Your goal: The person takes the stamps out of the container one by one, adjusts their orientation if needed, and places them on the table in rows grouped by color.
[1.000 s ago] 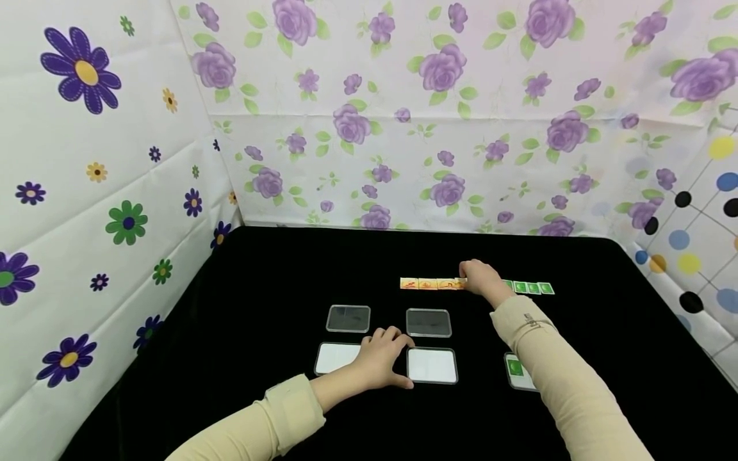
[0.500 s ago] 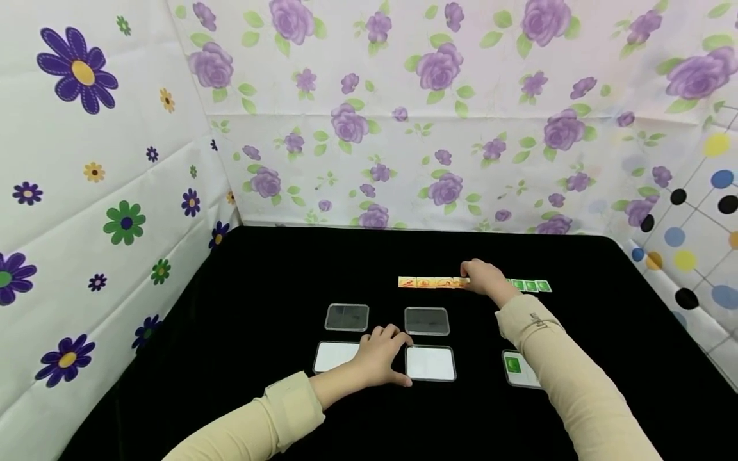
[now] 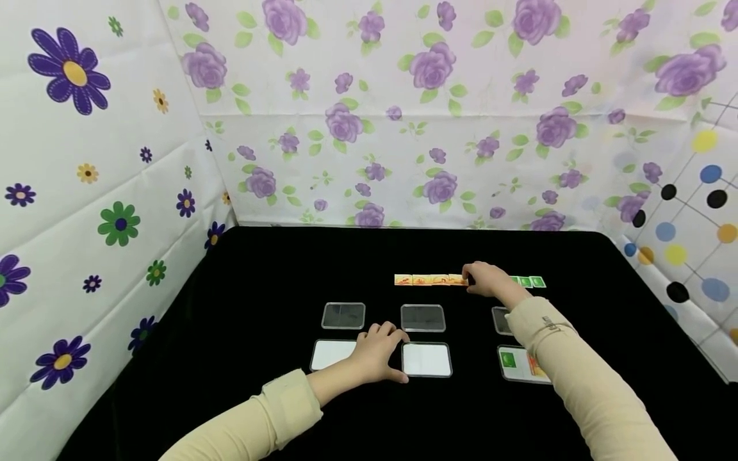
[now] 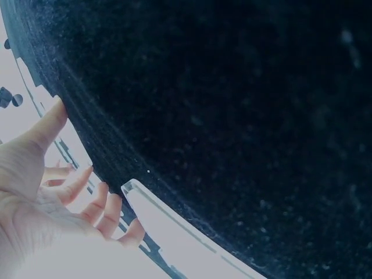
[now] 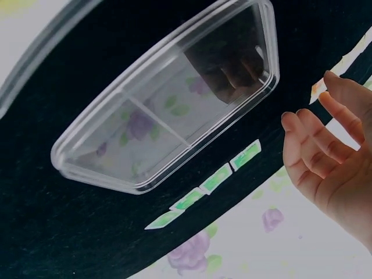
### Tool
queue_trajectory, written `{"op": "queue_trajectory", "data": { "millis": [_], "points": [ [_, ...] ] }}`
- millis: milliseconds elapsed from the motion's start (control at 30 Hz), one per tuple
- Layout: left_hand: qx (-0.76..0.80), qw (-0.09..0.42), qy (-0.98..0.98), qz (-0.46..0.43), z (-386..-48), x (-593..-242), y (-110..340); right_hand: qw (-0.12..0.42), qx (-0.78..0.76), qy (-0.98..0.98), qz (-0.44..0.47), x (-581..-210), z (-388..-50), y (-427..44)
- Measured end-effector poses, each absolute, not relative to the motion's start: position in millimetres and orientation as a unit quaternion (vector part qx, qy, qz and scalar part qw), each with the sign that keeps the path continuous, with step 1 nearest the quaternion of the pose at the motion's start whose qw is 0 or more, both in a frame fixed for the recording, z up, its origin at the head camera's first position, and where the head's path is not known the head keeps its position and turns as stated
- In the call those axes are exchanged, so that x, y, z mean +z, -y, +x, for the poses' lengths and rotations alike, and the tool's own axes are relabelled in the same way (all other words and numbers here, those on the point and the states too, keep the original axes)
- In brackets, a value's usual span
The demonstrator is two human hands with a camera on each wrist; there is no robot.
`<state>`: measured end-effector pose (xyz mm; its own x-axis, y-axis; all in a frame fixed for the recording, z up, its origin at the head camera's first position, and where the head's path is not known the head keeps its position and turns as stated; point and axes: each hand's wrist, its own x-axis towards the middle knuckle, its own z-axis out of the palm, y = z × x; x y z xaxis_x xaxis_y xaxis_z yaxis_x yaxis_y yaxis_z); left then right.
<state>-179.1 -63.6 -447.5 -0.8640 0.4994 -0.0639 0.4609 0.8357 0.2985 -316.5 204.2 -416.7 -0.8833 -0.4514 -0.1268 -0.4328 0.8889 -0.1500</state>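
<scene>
My left hand (image 3: 375,355) rests between two clear-rimmed cases with white inserts, the left one (image 3: 331,354) and the middle one (image 3: 426,360). Its fingers are spread and loosely bent near the middle case's left edge, holding nothing visible. At the back, my right hand (image 3: 492,282) is at the right end of a row of orange picture cards (image 3: 429,280). Its thumb and index finger lie apart in the head view, with no card seen lifted. Several green cards (image 5: 216,178) continue the row, partly hidden behind this hand in the head view.
Dark clear cases stand behind the white ones: left (image 3: 343,315), middle (image 3: 423,317) and right (image 3: 500,320), the last partly under my sleeve. The right white case (image 3: 519,374) holds a green card (image 3: 508,360) and an orange card (image 3: 536,366). Floral cloth walls (image 3: 369,57) enclose the black table.
My right hand has shifted slightly right along the row, showing more of the last orange card and covering more green ones. The left hand keeps its place. The head view has turned slightly right.
</scene>
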Motion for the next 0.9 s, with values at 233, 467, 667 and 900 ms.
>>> {"op": "queue_trajectory", "data": {
  "millis": [233, 467, 667, 900],
  "points": [
    [0.140, 0.077, -0.955, 0.251, -179, -446, 64, 0.066, -0.059, -0.969, -0.232, -420, -309, -211],
    [0.141, 0.076, -0.953, 0.255, -179, -444, 63, 0.036, -0.058, -0.966, -0.251, -424, -300, -217],
    [0.137, 0.078, -0.954, 0.253, -179, -444, 64, 0.008, -0.070, -0.962, -0.263, -428, -288, -220],
    [0.146, 0.077, -0.952, 0.259, -178, -445, 65, 0.017, -0.084, -0.961, -0.263, -432, -281, -225]
  ]
}}
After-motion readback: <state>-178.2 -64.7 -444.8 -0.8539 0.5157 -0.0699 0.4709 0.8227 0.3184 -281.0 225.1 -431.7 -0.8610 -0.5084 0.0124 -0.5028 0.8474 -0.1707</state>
